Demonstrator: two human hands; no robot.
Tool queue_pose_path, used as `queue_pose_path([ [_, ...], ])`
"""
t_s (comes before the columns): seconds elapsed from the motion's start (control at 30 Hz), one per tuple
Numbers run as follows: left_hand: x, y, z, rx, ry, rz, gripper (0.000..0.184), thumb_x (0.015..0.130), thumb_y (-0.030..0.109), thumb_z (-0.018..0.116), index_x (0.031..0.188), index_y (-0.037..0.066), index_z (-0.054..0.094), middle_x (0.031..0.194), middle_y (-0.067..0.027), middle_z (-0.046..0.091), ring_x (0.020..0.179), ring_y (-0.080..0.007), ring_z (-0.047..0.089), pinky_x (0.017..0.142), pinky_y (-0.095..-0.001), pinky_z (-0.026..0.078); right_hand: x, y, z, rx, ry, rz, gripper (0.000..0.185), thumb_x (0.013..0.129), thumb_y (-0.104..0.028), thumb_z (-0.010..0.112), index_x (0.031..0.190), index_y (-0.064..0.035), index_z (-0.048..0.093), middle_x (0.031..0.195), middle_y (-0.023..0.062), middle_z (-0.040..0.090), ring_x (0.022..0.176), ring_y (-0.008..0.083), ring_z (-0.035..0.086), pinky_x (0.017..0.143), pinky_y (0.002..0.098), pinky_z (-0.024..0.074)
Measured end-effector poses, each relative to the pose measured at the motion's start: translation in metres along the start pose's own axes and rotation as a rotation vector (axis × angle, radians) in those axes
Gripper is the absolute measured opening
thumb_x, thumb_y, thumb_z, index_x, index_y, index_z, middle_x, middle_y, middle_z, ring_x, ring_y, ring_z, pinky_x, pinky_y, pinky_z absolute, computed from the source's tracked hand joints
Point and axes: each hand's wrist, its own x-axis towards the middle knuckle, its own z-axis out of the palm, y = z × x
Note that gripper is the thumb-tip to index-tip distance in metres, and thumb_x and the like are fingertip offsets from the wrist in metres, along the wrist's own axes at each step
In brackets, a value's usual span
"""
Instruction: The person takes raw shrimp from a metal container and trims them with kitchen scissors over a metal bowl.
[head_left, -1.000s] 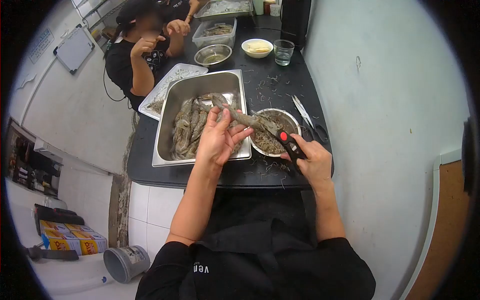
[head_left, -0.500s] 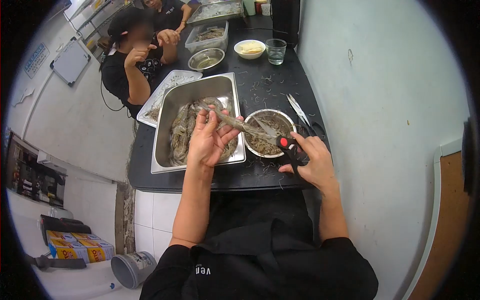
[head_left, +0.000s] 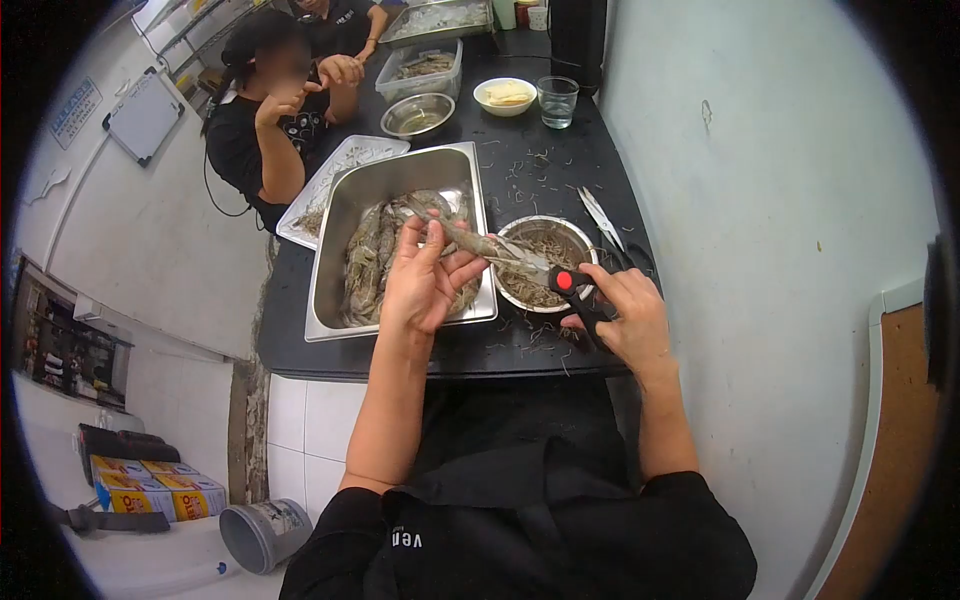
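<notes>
My left hand (head_left: 425, 278) grips a grey raw shrimp (head_left: 462, 240) between thumb and fingers, over the right side of a deep steel pan (head_left: 328, 262). Its head end points right, toward the scissors. My right hand (head_left: 630, 315) is closed round the black handles of the scissors (head_left: 566, 281), which have a red dot at the pivot. The blades lie against the shrimp's right end, above a round steel bowl (head_left: 593, 262) of thin trimmings. More whole shrimp (head_left: 368, 262) lie piled in the pan.
A second pair of scissors (head_left: 600, 215) lies right of the bowl. Behind are a water glass (head_left: 557, 103), a white bowl (head_left: 505, 97), a steel bowl (head_left: 417, 116) and a plastic tub (head_left: 420, 75). A white tray (head_left: 300, 213) sits left, beside a co-worker (head_left: 270, 130). A wall (head_left: 760, 200) stands close on the right.
The scissor blades have come closer together at the shrimp's right end. Both hands stay in nearly the same place, and the whole view has shifted slightly.
</notes>
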Motion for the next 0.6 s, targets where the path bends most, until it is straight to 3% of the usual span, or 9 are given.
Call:
queue_pose_path([
  [0.23, 0.002, -0.001, 0.004, 0.008, 0.058, -0.023, 0.019, 0.1, 0.021, 0.047, 0.117, 0.014, 0.044, 0.11, -0.0106, 0.058, 0.093, -0.0308, 0.067, 0.072, -0.037, 0.063, -0.002, 0.001, 0.001, -0.016, -0.02, 0.014, 0.058, 0.061, -0.027, 0.082, 0.113, -0.0099, 0.064, 0.075, 0.0057, 0.058, 0.072, 0.0247, 0.054, 0.068, 0.037, 0.0444],
  [0.3, 0.003, -0.003, 0.003, 0.009, 0.052, -0.046, 0.019, 0.1, 0.02, 0.047, 0.117, 0.014, 0.042, 0.11, -0.0105, 0.059, 0.094, -0.0308, 0.067, 0.072, -0.0368, 0.063, 0.0, -0.002, -0.001, 0.037, 0.059, -0.006, 0.066, 0.056, -0.037, 0.085, 0.114, -0.0121, 0.064, 0.07, 0.0015, 0.057, 0.068, 0.0216, 0.053, 0.065, 0.0356, 0.0431],
  [0.33, 0.004, -0.005, 0.001, 0.01, 0.052, -0.048, 0.019, 0.1, 0.02, 0.047, 0.117, 0.014, 0.042, 0.11, -0.0105, 0.059, 0.094, -0.0308, 0.067, 0.072, -0.0368, 0.063, -0.001, 0.0, 0.0, 0.037, 0.059, -0.004, 0.066, 0.056, -0.037, 0.085, 0.114, -0.0121, 0.064, 0.07, 0.0015, 0.057, 0.068, 0.0216, 0.053, 0.065, 0.0356, 0.0431],
  [0.4, 0.007, -0.007, -0.002, 0.031, 0.04, -0.042, 0.023, 0.098, 0.021, 0.052, 0.118, 0.016, 0.042, 0.111, -0.0111, 0.057, 0.094, -0.0354, 0.066, 0.076, -0.0456, 0.06, -0.004, 0.007, 0.003, -0.021, 0.066, -0.031, 0.066, 0.056, -0.036, 0.085, 0.114, -0.0118, 0.064, 0.068, 0.0015, 0.057, 0.067, 0.0215, 0.053, 0.064, 0.0356, 0.0436],
  [0.6, 0.009, -0.011, 0.002, 0.011, 0.044, -0.054, 0.021, 0.098, 0.021, 0.051, 0.117, 0.015, 0.043, 0.111, -0.0115, 0.057, 0.094, -0.035, 0.066, 0.077, -0.0458, 0.06, -0.011, 0.01, 0.006, 0.031, -0.008, 0.122, 0.06, 0.061, -0.04, 0.082, 0.111, -0.011, 0.066, 0.068, 0.0035, 0.055, 0.066, 0.0213, 0.054, 0.064, 0.0342, 0.045],
])
